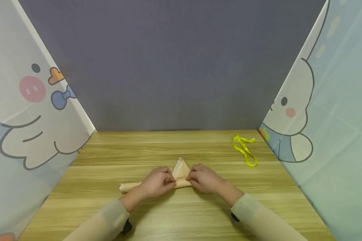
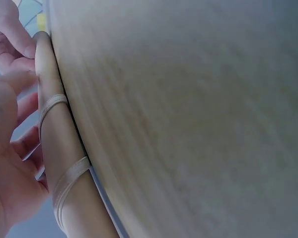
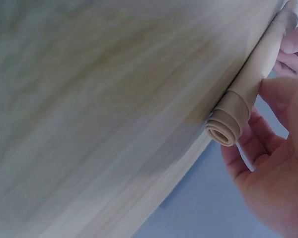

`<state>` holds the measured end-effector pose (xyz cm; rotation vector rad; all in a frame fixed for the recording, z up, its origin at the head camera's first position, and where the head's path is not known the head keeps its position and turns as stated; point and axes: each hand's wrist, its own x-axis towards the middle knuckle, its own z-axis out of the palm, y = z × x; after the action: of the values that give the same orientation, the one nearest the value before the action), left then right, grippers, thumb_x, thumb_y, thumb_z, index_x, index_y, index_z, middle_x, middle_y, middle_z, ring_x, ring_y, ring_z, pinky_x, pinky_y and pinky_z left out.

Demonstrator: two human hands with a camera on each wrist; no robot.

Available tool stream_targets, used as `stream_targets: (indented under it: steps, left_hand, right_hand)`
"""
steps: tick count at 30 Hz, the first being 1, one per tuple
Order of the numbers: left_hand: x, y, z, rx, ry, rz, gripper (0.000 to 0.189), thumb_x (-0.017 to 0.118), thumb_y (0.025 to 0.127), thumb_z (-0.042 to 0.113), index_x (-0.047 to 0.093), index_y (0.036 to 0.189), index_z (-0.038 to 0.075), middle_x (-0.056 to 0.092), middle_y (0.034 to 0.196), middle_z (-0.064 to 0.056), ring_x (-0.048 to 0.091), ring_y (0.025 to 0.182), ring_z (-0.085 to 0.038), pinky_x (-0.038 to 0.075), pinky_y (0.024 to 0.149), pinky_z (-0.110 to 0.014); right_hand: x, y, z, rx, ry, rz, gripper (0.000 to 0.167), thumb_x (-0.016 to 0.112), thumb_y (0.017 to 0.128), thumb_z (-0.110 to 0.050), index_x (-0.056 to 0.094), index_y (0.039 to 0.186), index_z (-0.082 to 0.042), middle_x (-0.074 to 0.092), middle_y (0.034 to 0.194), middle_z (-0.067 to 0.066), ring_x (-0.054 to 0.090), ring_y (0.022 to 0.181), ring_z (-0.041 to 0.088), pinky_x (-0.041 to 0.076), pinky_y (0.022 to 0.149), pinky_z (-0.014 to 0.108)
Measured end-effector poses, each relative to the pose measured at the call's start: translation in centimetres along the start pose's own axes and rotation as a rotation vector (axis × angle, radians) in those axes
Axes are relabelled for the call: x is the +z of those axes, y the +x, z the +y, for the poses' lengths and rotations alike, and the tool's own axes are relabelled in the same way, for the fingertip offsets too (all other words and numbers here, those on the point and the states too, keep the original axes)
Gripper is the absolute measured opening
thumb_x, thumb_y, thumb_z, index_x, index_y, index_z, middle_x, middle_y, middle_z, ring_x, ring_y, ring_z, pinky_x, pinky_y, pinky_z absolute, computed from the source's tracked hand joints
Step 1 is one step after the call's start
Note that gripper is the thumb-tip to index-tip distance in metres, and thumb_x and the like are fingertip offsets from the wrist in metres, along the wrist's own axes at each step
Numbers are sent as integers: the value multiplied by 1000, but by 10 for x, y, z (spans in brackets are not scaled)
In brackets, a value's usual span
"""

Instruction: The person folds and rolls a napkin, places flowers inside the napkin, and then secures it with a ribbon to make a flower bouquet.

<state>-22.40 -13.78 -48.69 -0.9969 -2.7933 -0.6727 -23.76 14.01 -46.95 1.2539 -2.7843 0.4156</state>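
Observation:
A beige cloth [image 1: 131, 186] lies mostly rolled into a thin tube across the table, and a triangular corner [image 1: 182, 170] with a pale hem sticks out from its far side. At the middle of the roll, left of that corner, my left hand [image 1: 158, 180] grips it with thumb and fingertips. My right hand [image 1: 205, 179] holds the roll near its right end. In the right wrist view the spiral end of the cloth [image 3: 233, 111] shows beside the fingers. Two hemmed edges wrap around the cloth [image 2: 72, 198] in the left wrist view.
A bright yellow ribbon [image 1: 243, 146] lies loosely looped at the back right of the wooden table [image 1: 157, 147]. A grey panel [image 1: 175, 67] rises behind the table. Cartoon-printed sheets [image 1: 295, 113] hang along both sides.

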Motion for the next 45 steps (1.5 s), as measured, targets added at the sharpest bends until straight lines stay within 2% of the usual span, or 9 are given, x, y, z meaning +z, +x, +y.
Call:
stream_targets:
  steps: [3, 6, 16, 21, 25, 31, 35, 39, 45]
  left_hand:
    - [1, -1, 1, -11, 10, 0, 20, 89, 94, 38, 86, 102, 20, 66, 100, 12, 58, 91, -6, 47, 81, -32]
    - [1, -1, 0, -11, -10, -8, 20, 90, 93, 36, 86, 101, 19, 66, 99, 12, 59, 91, -6, 47, 83, -33]
    - [2, 3, -4, 2, -88, -42, 16, 91, 93, 31, 84, 97, 17, 72, 92, 9, 55, 78, 2, 47, 71, -21]
    - [1, 4, -4, -25, -155, -71, 10, 85, 99, 27, 85, 98, 17, 74, 92, 8, 57, 78, 3, 51, 69, -21]
    - [0, 4, -4, -82, -197, -98, 12, 79, 104, 25, 85, 103, 15, 76, 93, 7, 60, 78, 1, 52, 70, -23]
    - [-1, 5, -4, -117, -249, -101, 14, 74, 107, 23, 75, 114, 11, 79, 98, 3, 67, 82, -2, 56, 72, -24]
    - [-2, 5, -4, -105, -289, -103, 15, 73, 108, 19, 67, 119, 11, 77, 90, 2, 60, 69, 0, 52, 63, -23]
    - [-2, 6, -3, -78, -247, -91, 8, 73, 107, 18, 71, 114, 14, 73, 83, 6, 54, 65, 2, 49, 61, -23]
    - [1, 4, -3, -7, -28, -11, 8, 78, 104, 26, 85, 105, 21, 73, 94, 12, 61, 82, 0, 49, 74, -28]
  right_hand:
    - [-1, -1, -1, 22, 3, -28, 17, 79, 102, -26, 84, 115, -17, 68, 110, -7, 56, 97, 9, 52, 88, 31]
    - [-1, -1, -1, 31, 23, -48, 21, 82, 101, -28, 84, 117, -16, 67, 109, -7, 53, 96, 8, 51, 88, 31]
    - [-2, 1, 1, 10, 53, -61, 21, 82, 101, -23, 85, 119, -14, 74, 110, -5, 63, 103, 12, 57, 93, 33]
    - [0, 0, 2, 7, 36, -50, 18, 79, 103, -21, 85, 119, -15, 75, 108, -5, 66, 104, 14, 58, 96, 35]
    - [2, 1, 2, 13, 22, -26, 16, 76, 104, -15, 85, 117, -14, 76, 104, -5, 69, 103, 16, 60, 96, 36]
    - [2, 4, 1, 67, 39, -27, 19, 73, 105, -8, 81, 122, -12, 78, 109, -1, 72, 107, 21, 62, 97, 40]
    - [2, 5, 0, 77, 64, -3, 14, 72, 105, -8, 74, 118, -14, 78, 107, 1, 73, 103, 21, 62, 90, 41]
    - [3, 5, 1, 26, 29, 39, 8, 76, 103, -9, 74, 104, -17, 77, 99, -2, 73, 96, 19, 62, 86, 38]
    - [4, 2, 0, -11, -69, 46, 8, 76, 103, -16, 82, 107, -18, 75, 102, -4, 70, 95, 16, 60, 88, 36]
